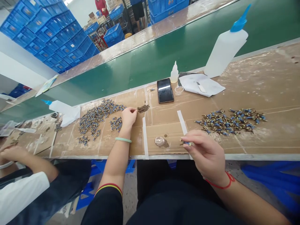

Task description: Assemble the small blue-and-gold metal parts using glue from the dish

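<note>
Right hand [207,153]: closed on blue part [187,143] above desk [164,118]; slack pinch could, I judged, drop it;
Left hand [128,118]: fingertips bunched beside brown bits [143,108]; I couldn't tell if gripping; a nudge risked scatter

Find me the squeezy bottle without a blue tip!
The small bottle beside the phone: its tip is whitish. The right bottle and left bottle have blue tips.

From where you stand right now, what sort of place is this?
Probably a factory assembly workshop: stacked blue plastic crates, a long green belt-like surface beside the cardboard-covered bench, and heaps of small blue-and-brass-coloured parts suggest it.
</note>
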Demonstrator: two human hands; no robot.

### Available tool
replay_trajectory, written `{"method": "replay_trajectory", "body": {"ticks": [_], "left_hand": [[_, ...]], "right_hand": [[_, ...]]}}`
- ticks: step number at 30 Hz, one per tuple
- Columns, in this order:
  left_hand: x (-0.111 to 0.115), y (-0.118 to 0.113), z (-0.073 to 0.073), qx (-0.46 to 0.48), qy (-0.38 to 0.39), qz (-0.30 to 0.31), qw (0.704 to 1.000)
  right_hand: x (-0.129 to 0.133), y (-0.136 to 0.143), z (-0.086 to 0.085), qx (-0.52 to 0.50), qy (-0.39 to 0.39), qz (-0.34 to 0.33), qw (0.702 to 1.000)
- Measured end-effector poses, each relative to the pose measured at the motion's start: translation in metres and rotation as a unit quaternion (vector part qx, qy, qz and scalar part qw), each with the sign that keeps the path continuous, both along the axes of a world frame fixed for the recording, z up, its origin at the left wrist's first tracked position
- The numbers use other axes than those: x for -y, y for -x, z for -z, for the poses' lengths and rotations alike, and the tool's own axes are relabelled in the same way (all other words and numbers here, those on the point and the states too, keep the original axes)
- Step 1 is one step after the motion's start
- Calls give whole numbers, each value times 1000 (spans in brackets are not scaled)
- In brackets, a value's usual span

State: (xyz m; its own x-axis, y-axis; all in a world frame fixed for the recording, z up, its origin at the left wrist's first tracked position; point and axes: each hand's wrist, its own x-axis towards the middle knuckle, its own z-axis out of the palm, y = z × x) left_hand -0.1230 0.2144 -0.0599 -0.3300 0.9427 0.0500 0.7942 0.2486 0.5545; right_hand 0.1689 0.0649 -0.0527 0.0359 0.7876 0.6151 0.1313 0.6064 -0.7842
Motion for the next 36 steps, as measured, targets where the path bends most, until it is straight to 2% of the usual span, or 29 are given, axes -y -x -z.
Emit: {"method": "replay_trajectory", "body": {"ticks": [4,10,13,16,18,21,22,25,27,30,33,36], "left_hand": [[-4,0,12,-29,7,0,1000],[-11,-8,29,-46,-4,4,999],[-11,-16,26,-36,-16,9,999],[-2,-25,11,-6,-39,22,999],[14,-34,0,19,-55,34,998],[59,-58,-11,79,-83,88,989],[78,-68,-14,134,-109,139,975],[132,-101,-21,268,-141,315,900],[158,-118,-25,302,-137,378,864],[176,-133,-30,336,-165,395,839],[177,-139,-31,390,-196,363,823],[176,-144,-32,442,-185,324,816]], "right_hand": [[0,-3,7,-10,11,4,1000],[6,-15,31,-8,52,9,999],[5,-22,37,-15,50,19,998],[1,-24,32,-23,34,22,999],[-4,-20,24,-12,3,32,999],[-13,-7,7,14,-65,59,996],[-17,-1,2,17,-84,63,994],[-24,17,-12,-10,-132,63,989],[-25,26,-16,-55,-159,65,984],[-21,32,-15,-113,-149,72,980],[-16,34,-13,-146,-123,116,975],[-15,36,-16,-153,-147,164,964]]}}
